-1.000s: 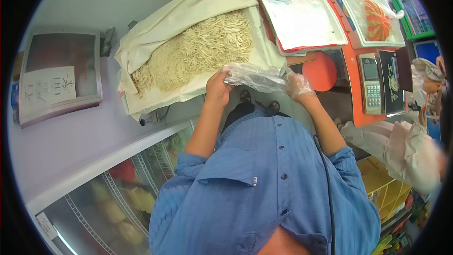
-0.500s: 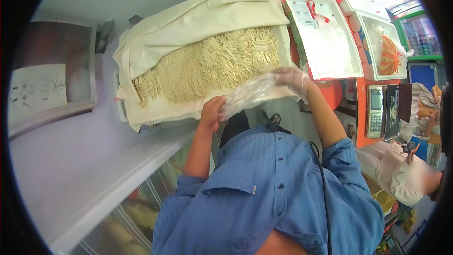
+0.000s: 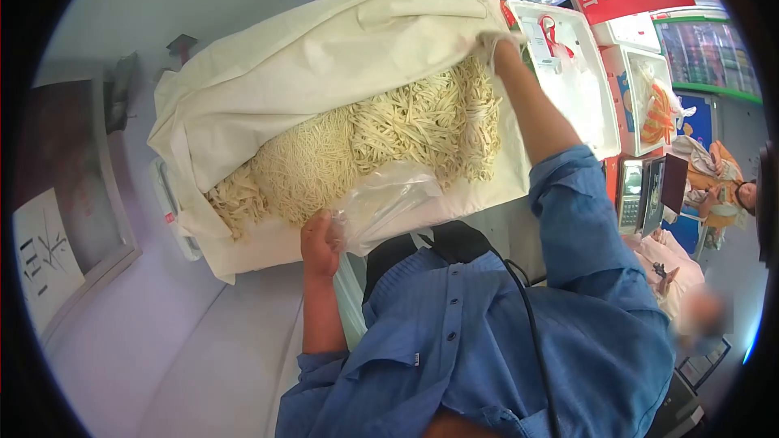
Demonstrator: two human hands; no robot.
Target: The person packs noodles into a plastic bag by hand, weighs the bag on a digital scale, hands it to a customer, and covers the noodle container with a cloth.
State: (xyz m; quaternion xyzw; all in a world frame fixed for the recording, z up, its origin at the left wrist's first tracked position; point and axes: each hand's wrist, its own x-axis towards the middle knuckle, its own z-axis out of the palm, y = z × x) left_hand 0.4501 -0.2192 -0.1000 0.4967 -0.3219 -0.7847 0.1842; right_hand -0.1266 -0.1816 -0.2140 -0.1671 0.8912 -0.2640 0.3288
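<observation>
Glossy plastic bag (image 3: 391,204), matt cloth cover (image 3: 324,61)

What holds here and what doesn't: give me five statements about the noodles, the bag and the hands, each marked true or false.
1. The left hand holds a clear plastic bag. True.
2. The cloth covers all the noodles. False: many noodles lie bare.
3. The right hand is inside the bag. False: it is at the cloth's right end.
4. A red strap lies in a white box. True.
5. The noodles are dark red. False: they are pale yellow.

Bright light fills the curved, black-rimmed view, its outer edges perhaps soft.
</observation>
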